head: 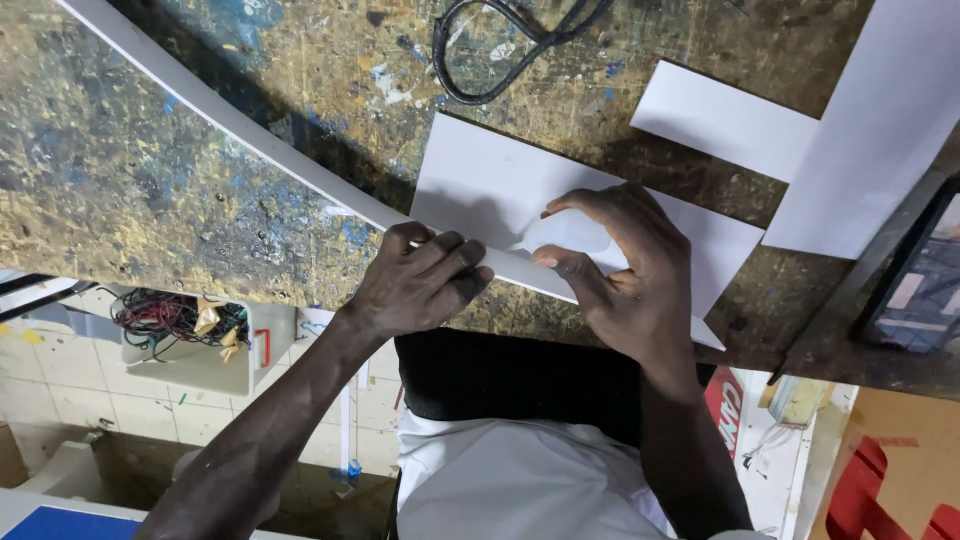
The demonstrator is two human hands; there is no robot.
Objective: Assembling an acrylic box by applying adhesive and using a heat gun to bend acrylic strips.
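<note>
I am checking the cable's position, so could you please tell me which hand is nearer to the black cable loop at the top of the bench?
Right. The right hand lies below the black cable loop; the left hand sits lower and further left.

The long white strip gets cut off at the top-left edge, and its near end is hidden under the left hand and right hand. The black cable loop is clipped at the top. The framed panel is chopped at the right.
</note>
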